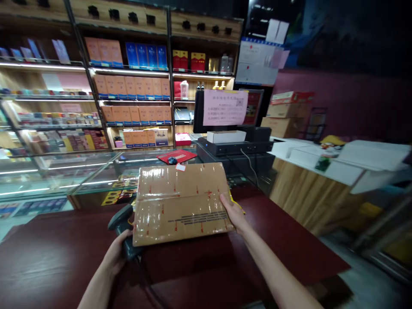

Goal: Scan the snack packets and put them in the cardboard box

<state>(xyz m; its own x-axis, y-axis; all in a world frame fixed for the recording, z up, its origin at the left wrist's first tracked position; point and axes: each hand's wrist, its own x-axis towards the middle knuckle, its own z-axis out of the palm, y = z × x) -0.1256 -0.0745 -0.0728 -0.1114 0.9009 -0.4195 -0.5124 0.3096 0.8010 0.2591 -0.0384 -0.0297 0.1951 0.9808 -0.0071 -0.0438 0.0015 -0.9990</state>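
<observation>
A flat cardboard box (183, 204), wrapped in shiny clear tape with small red marks, is tilted up above the dark red counter (270, 240). My right hand (232, 212) grips its right edge, thumb on the front face and fingers hidden behind. At the box's lower left corner, my left hand (117, 253) is closed around the handle of a dark barcode scanner (124, 223). Its fingers are partly hidden, and I cannot tell whether they also touch the box. From the scanner's handle a black cable (149, 285) runs down toward me.
Beyond the counter stand a glass display case (93, 171), a red mat (177, 156) with a mouse (172, 160), and a monitor (198, 112) with a paper sheet on it. Shelves of boxed goods (133, 88) line the back. White boxes (370, 159) lie on a wooden cabinet at right.
</observation>
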